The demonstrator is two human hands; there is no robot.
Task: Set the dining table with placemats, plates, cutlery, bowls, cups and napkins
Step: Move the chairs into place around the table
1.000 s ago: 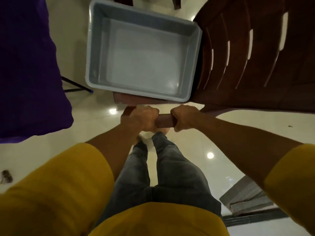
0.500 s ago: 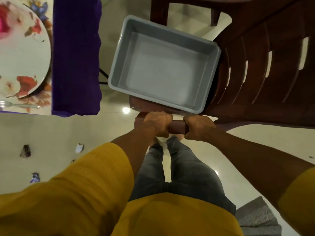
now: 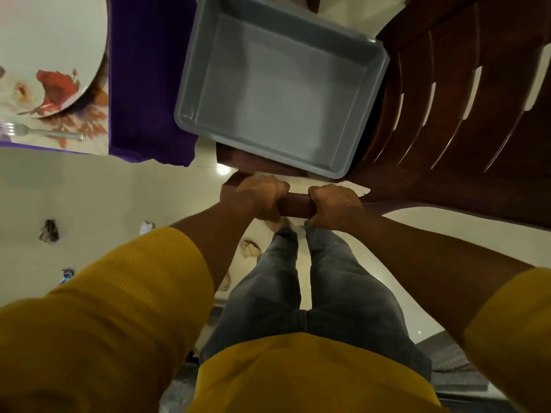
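Left hand [image 3: 262, 198] and right hand [image 3: 335, 204], each grip curled tight round the brown chair [image 3: 465, 114] arm; no legible writing.

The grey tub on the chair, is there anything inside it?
No, the grey tub on the brown chair shows only its bare grey bottom and walls.

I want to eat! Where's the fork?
In the head view, the fork lies far left on the floral placemat, just below the plate.

Mustard-yellow ribbed sleeves [image 3: 143, 293], faded grey jeans [image 3: 313, 293].
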